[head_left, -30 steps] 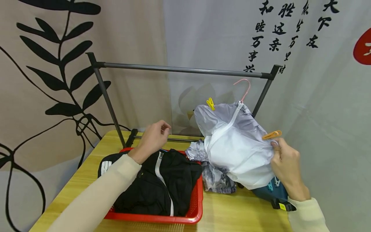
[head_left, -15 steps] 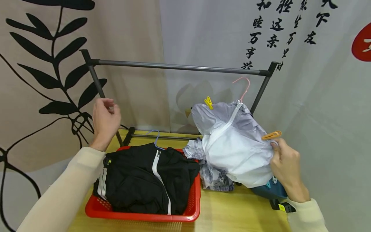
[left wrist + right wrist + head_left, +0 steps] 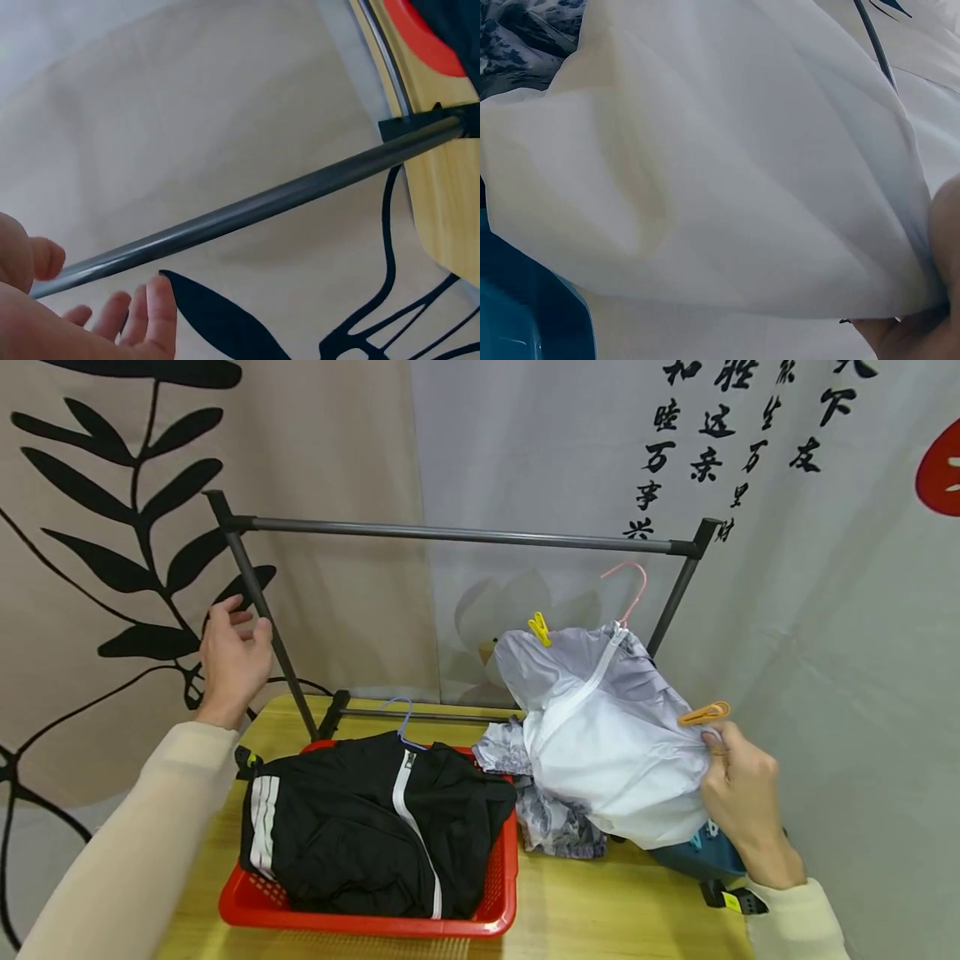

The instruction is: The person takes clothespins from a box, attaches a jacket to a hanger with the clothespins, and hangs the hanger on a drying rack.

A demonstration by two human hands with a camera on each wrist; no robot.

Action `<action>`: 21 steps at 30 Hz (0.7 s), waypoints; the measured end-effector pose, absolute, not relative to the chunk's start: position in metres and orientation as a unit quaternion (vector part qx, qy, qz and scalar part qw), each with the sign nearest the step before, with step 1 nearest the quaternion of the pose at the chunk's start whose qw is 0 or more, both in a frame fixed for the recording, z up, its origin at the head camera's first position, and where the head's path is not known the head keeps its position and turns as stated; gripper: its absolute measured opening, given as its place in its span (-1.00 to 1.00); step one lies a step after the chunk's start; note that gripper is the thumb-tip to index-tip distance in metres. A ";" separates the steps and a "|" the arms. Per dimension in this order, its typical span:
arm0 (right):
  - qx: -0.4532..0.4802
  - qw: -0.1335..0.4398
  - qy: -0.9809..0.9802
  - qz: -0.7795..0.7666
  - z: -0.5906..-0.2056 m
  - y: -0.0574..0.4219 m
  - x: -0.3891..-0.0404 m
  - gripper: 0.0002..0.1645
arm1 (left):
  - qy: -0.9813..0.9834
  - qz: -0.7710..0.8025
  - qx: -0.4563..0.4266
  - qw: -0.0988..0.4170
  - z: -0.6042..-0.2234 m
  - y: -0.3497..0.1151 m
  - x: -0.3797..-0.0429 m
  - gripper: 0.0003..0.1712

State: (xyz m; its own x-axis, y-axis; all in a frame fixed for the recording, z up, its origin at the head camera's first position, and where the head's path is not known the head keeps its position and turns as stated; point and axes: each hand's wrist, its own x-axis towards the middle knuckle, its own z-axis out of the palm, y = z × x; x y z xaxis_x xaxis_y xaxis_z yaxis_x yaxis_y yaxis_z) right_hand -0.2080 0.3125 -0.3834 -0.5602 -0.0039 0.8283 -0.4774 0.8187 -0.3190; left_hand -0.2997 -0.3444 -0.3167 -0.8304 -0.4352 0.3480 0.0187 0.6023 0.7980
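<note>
A white and grey zip jacket (image 3: 622, 752) is on a pink hanger (image 3: 637, 596), whose hook shows below the rack's top bar (image 3: 465, 535). My right hand (image 3: 738, 797) pinches the jacket's right edge, just under an orange clothespin (image 3: 703, 713). Another clothespin, yellow (image 3: 539, 629), grips the jacket's upper left. In the right wrist view pale cloth (image 3: 727, 172) fills most of the picture. My left hand (image 3: 234, 664) holds nothing; its fingers are loosely bent beside the rack's left post (image 3: 273, 627). The left wrist view has that post (image 3: 255, 214) passing by the thumb and fingers.
A red basket (image 3: 360, 925) on the wooden table (image 3: 592, 918) holds a black jacket (image 3: 337, 827) on a blue hanger (image 3: 406, 718). Grey patterned cloth (image 3: 558, 822) hangs beside it. A dark blue container (image 3: 701, 857) with clothespins sits under the white jacket. Behind stands a curtain (image 3: 352, 610).
My left hand has moved left from over the basket to the rack's left post, and its fingers have opened out. My right hand keeps its pinch on the jacket, almost still.
</note>
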 end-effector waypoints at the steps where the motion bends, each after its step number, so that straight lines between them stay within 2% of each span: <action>1: 0.143 0.447 -0.842 0.265 -0.383 0.313 -0.209 -0.89 | -0.856 -0.428 0.117 0.265 -0.316 -0.344 -0.301 -0.22; 11: 0.150 0.453 -0.838 0.265 -0.384 0.314 -0.211 -0.92 | -0.866 -0.404 0.117 0.270 -0.305 -0.338 -0.317 -0.30; 21: 0.152 0.461 -0.833 0.265 -0.387 0.318 -0.208 -0.92 | -0.874 -0.391 0.127 0.262 -0.313 -0.338 -0.322 -0.43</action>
State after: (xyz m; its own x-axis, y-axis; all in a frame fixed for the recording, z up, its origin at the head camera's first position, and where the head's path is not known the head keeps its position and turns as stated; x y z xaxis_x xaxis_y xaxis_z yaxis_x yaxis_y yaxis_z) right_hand -0.2080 0.3180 -0.3872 -0.5294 -0.0094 0.8483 -0.4983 0.8127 -0.3020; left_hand -0.3218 -0.3375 -0.3126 -0.8311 -0.4255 0.3582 -0.0168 0.6629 0.7485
